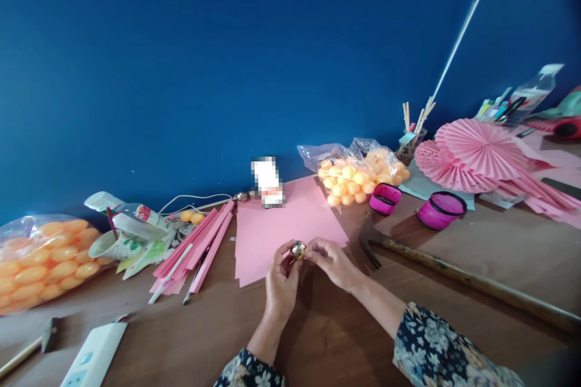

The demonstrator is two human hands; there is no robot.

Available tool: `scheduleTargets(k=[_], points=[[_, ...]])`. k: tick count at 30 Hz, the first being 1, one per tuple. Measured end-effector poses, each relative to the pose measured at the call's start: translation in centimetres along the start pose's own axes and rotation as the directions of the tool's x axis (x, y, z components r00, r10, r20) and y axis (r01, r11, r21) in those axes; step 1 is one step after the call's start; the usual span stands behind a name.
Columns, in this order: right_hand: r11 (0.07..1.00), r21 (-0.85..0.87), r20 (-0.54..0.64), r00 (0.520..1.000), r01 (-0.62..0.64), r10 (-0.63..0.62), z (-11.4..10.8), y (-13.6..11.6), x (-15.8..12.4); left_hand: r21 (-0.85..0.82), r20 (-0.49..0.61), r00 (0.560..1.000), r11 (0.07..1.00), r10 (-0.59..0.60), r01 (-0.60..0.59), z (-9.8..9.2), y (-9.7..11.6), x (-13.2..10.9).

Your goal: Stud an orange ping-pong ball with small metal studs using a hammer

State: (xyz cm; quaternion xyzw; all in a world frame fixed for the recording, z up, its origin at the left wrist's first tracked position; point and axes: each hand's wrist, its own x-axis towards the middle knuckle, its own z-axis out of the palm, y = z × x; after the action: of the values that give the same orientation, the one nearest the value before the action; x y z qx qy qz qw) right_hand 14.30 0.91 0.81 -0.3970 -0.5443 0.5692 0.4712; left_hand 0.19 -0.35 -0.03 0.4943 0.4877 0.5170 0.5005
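A small, shiny gold-and-silver ball (298, 250) is held up over the near edge of the pink paper sheets (285, 230). My left hand (282, 281) grips it between thumb and fingers from the left. From the other side, my right hand (333, 263) is closed in a pinch, with its fingertips at the ball's right edge. Whether a smaller piece sits between those right fingertips is too small to tell. Folded pink paper strips (211, 245) lie left of the sheets, with a white stick (170, 275) across them.
Right of my hands lies a long wooden-handled claw hammer (436, 263). Behind it are two magenta bands (441, 210) and a bag of orange balls (349, 178). Pink paper fans (481, 154) stand farther right. At left are another ball bag (49, 260), a small hammer (51, 335) and a power strip (97, 351).
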Motion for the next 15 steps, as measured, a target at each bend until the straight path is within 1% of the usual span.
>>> scheduleTargets(k=[10, 15], points=[[1.0, -0.02, -0.003, 1.0, -0.014, 0.014, -0.03, 0.41, -0.01, 0.021, -0.007, 1.0, 1.0, 0.021, -0.021, -0.11, -0.01, 0.06], [0.998, -0.059, -0.002, 1.0, -0.009, 0.009, 0.01, 0.54, 0.06, 0.121, -0.018, 0.995, 0.988, 0.101, -0.098, -0.34, -0.21, 0.16]])
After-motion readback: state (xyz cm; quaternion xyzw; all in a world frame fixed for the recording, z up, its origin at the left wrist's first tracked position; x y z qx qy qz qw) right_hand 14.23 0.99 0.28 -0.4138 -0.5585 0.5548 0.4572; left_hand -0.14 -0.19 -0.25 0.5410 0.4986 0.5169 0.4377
